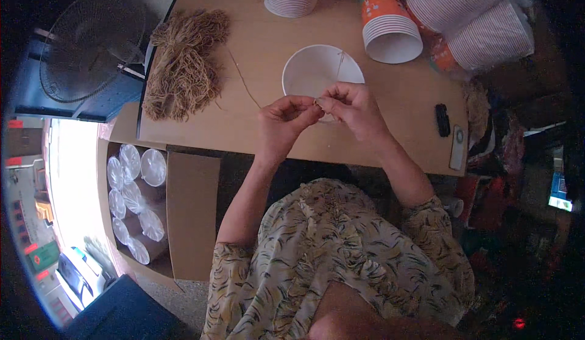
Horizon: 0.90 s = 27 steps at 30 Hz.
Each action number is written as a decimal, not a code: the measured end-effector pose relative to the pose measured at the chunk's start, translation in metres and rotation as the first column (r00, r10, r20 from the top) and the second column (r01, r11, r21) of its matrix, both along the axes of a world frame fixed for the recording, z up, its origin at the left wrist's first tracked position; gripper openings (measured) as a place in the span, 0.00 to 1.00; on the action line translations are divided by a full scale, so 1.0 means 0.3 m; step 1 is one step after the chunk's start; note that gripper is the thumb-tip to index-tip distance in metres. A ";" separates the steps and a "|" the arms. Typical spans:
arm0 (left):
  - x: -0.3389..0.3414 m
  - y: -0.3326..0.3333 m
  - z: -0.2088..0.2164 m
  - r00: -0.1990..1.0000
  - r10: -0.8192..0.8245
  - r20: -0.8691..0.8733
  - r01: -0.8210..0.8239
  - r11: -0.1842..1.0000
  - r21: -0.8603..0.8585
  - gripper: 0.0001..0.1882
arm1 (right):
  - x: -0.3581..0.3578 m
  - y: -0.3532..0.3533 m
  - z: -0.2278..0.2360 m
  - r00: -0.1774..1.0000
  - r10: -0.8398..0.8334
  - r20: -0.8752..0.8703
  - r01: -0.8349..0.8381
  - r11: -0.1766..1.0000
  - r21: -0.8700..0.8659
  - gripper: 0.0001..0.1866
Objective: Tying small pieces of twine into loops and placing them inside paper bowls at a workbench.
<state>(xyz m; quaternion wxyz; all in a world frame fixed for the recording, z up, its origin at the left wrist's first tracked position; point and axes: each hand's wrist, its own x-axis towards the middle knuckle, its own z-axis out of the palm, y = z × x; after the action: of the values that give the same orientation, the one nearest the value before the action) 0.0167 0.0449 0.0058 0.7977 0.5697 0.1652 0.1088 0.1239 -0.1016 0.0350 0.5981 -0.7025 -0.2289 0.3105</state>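
Patterned shirt point(329, 261) nearest. Left hand point(283, 120) and right hand point(353, 111) both pinch one string point(244, 81) at the white bowl point(320, 68): tying step. Next: firm, even pull.

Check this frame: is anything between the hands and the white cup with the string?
Nothing visible. Left hand and right hand pinch the string together at the white cup near rim.

Open cardboard box point(194, 218), lower left
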 end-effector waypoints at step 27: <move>-0.011 -0.002 -0.014 0.997 -0.033 0.068 0.035 0.999 -0.027 0.04 | 0.019 -0.016 -0.003 0.991 0.130 -0.028 -0.131 0.990 -0.050 0.08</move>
<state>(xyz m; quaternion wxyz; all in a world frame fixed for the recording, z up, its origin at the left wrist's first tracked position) 0.0133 0.0444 0.0017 0.8125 0.5571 0.1301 0.1122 0.1296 -0.1063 0.0341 0.5610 -0.6973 -0.2588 0.3634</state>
